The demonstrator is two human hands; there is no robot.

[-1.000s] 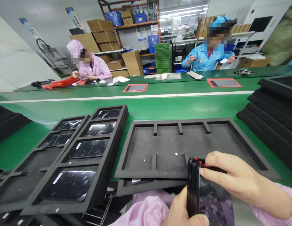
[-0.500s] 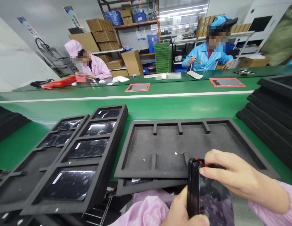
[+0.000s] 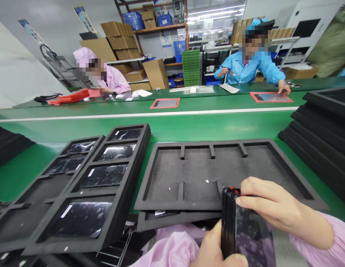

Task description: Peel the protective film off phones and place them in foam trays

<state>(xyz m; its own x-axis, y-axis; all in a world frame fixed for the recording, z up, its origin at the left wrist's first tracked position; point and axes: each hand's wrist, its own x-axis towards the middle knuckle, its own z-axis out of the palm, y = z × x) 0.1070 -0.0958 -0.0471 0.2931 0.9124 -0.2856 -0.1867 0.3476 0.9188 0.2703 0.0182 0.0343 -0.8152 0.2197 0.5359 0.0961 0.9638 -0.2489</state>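
Observation:
A small stack of black glass screen panels (image 3: 244, 230) stands on edge at the bottom of the view. My left hand (image 3: 216, 248) grips the stack from below and the left. My right hand (image 3: 280, 211) is curled over its top edge, fingertips on the front panel near small red tabs (image 3: 235, 191). Just beyond lies an empty black foam tray (image 3: 230, 148) with divider notches. To the left, foam trays (image 3: 125, 207) hold several dark panels in their pockets.
A green conveyor belt (image 3: 172, 126) runs across behind the trays. Black foam trays are stacked at the right (image 3: 325, 137). Across the belt sit a person in pink (image 3: 111, 79) and a person in blue (image 3: 250, 68); two red-framed panels (image 3: 165, 103) lie there.
My hands and the panel stack have stayed almost still. The person in blue has reached a hand out to the red-framed panel on the right, which has drifted rightward along with the other one.

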